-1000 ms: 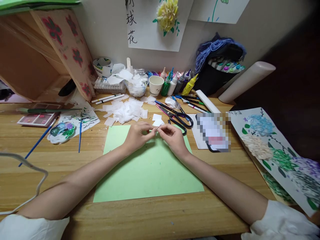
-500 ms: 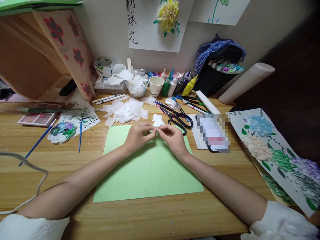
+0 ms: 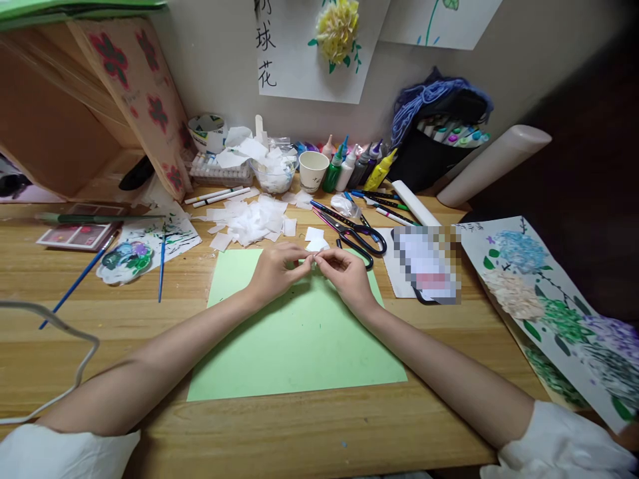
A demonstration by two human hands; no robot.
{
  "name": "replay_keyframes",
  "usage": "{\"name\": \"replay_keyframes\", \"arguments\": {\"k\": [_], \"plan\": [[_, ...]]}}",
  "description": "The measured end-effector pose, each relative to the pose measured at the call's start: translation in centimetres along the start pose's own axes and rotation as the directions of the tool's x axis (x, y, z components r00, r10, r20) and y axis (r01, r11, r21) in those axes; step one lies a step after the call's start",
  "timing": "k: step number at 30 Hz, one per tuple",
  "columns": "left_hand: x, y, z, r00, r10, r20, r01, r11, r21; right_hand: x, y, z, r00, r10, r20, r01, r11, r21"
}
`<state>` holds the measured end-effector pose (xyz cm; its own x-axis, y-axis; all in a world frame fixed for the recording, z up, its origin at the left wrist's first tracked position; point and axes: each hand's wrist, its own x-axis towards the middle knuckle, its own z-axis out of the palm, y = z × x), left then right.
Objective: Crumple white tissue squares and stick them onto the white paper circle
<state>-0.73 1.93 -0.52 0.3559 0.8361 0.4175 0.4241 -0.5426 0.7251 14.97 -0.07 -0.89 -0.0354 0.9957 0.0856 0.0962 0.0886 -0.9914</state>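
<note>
Over the top edge of a green sheet (image 3: 299, 339), my left hand (image 3: 279, 271) and my right hand (image 3: 347, 274) meet fingertip to fingertip. Both are closed in a pinch on something small and whitish, too small to make out. Just beyond the fingertips lie a few white paper squares (image 3: 315, 238). A larger pile of white paper pieces (image 3: 257, 219) is spread to their left. Black-handled scissors (image 3: 360, 241) rest to the right of the squares, close to my right hand.
A phone (image 3: 426, 266), markers and a white roll (image 3: 414, 203) are at the right, beside flower artwork (image 3: 554, 306). Paint bottles (image 3: 344, 171), a paper cup (image 3: 313, 171) and a bowl (image 3: 273, 173) line the back. Brushes and a palette (image 3: 124, 261) lie left, near a cable (image 3: 82, 352).
</note>
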Motion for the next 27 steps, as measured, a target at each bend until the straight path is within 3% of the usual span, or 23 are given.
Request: {"name": "replay_keyframes", "arguments": {"k": [17, 27], "plan": [[0.05, 0.11, -0.08, 0.999, -0.029, 0.020, 0.029, 0.999, -0.016, 0.03, 0.01, -0.11, 1.000, -0.020, 0.017, 0.020, 1.000, -0.001], [-0.06, 0.97, -0.26, 0.998, 0.010, -0.068, -0.002, 0.994, 0.110, 0.05, 0.07, -0.24, 1.000, -0.029, 0.005, 0.029, 1.000, -0.011]]}}
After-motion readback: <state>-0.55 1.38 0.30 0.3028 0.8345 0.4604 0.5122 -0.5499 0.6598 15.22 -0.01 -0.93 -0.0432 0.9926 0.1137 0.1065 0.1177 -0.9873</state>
